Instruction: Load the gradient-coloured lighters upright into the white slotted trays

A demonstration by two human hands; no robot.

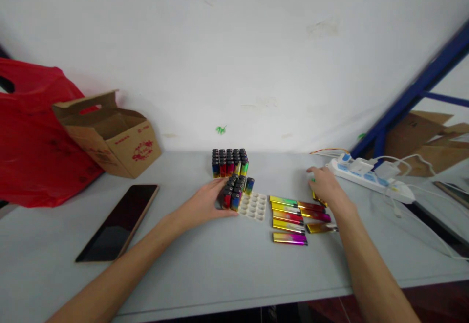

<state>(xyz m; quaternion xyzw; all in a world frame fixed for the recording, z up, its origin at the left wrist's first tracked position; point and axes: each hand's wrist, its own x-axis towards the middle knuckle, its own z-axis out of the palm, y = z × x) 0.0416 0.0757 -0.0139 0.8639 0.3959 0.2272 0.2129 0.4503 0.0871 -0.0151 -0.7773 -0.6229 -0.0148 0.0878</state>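
My left hand (208,201) curls around the left side of a white tray (258,206) with round holes, thumb in front and fingers behind. Several black-topped lighters (234,193) stand upright in the tray's left part, and its right part shows bare holes. At the right, my right hand (326,185) is closed over a yellow and green lighter (319,199), mostly hidden by the fingers. Between the hands lie several shiny lighters (287,216) in a rough column, with a few red and gold lighters (315,215) beside them.
Behind the tray stands a block of upright lighters (229,162). At left are a dark phone-like device (117,223), an open cardboard box (128,142) and a red bag (32,137). A white power strip (370,180) with plugs and cables lies at right, near a blue frame (406,96).
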